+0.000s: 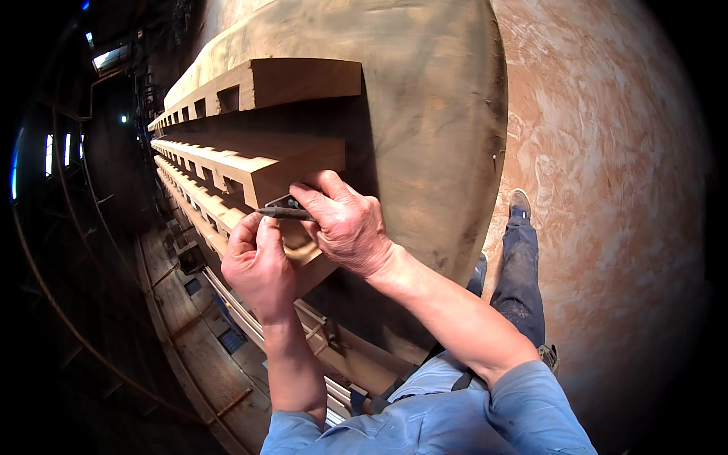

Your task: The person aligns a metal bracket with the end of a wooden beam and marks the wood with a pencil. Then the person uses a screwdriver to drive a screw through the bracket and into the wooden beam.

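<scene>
My right hand (345, 224) is closed around a dark, pencil-like tool (282, 214) whose pointed tip faces left. Beside its fingers shows a small dark, metallic piece (284, 202), too partly covered to name. My left hand (260, 262) is pinched just below the tool's tip; whatever lies between its fingertips is hidden. Both hands are over the near ends of long wooden beams, close to the middle beam (303, 163). A nearer beam (312, 267) passes partly beneath my hands. Rows of rectangular notches run along the beams.
Another notched beam (307, 79) lies farther off. The beams rest across a broad, worn, brownish surface (432, 114) with a curved-looking right edge. Dusty reddish floor (599, 152) spreads to the right, by my legs. Pale rails (239, 311) and dim structures are at the lower left.
</scene>
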`<state>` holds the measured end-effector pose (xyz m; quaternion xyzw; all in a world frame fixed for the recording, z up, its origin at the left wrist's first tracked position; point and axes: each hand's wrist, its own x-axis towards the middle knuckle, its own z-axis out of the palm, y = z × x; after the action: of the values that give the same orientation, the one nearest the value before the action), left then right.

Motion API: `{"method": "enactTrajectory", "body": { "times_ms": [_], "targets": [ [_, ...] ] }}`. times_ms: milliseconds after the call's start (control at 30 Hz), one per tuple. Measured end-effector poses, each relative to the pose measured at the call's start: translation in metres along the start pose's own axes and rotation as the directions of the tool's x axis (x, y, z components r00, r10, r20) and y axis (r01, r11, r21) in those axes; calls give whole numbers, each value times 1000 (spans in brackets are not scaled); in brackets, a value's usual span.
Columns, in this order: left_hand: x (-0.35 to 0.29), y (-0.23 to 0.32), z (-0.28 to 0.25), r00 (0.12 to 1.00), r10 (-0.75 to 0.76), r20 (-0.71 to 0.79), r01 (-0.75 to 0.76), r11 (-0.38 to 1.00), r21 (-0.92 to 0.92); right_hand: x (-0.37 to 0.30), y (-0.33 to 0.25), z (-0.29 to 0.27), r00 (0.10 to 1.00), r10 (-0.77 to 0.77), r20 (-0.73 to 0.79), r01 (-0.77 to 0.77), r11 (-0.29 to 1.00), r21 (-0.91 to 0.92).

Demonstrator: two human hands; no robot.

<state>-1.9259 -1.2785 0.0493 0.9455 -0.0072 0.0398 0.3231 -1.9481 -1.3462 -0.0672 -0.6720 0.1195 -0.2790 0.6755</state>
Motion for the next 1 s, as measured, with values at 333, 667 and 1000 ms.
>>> {"method": "enactTrajectory", "body": {
  "times_ms": [333, 667, 1000],
  "targets": [
    [3, -2, 6, 988, 154, 16, -153, 951, 268, 5, 19, 6, 996, -90, -26, 89, 995, -41],
    [22, -3, 9, 944, 310, 111, -317, 769, 554, 15, 33, 2, 999, -47, 16, 48, 998, -50],
    [31, -14, 9, 972, 221, 80, -229, 819, 526, 22, 32, 0, 996, -81, 42, 82, 996, -39]
  ]
}}
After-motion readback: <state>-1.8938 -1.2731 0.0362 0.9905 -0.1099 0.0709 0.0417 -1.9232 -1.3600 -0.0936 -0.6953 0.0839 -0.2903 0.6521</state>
